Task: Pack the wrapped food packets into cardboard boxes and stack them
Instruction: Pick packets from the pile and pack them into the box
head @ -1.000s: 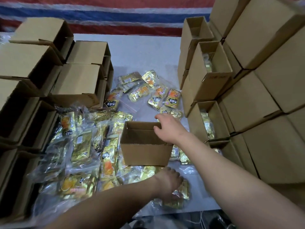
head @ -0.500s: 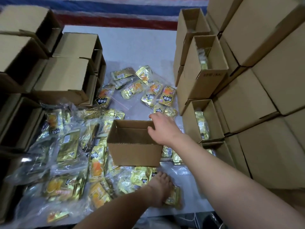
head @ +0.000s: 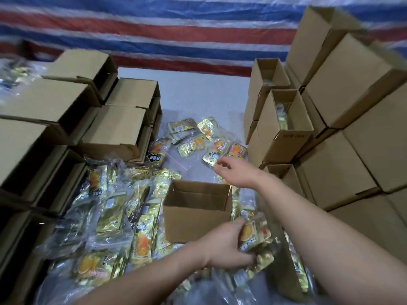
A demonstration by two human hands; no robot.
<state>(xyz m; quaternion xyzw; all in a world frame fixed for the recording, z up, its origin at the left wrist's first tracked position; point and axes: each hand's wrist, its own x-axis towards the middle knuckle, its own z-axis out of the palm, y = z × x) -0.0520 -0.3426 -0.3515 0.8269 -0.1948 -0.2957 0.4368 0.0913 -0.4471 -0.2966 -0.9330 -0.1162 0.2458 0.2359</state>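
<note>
The open cardboard box (head: 197, 211) sits upright in the middle of the table (head: 198, 95), its mouth facing up and nothing visible inside. Just in front of its near right corner the left hand (head: 226, 246) has lifted from lying flat on the pile and now has a grip on a bundle of gold packets (head: 255, 235), fingers curled round them, held close against the box wall. The right hand (head: 234, 171) has let go of the box rim it was steadying half a second ago; it now reaches past the far right corner with fingers loosely spread and nothing in them, toward the scattered packets (head: 217, 148) lying beyond.

That change reads as the start of filling: the box is placed and left to stand alone, and the first handful is ready to go over the rim (the packets look slippery in their clear bags, so a loose grip could shed some).

Around this lie more bagged packets (head: 105, 216) heaped to the left, empty boxes on their sides (head: 119, 126) further left, and the stacked boxes (head: 352, 150) to the right, some open-topped with packets showing inside.
</note>
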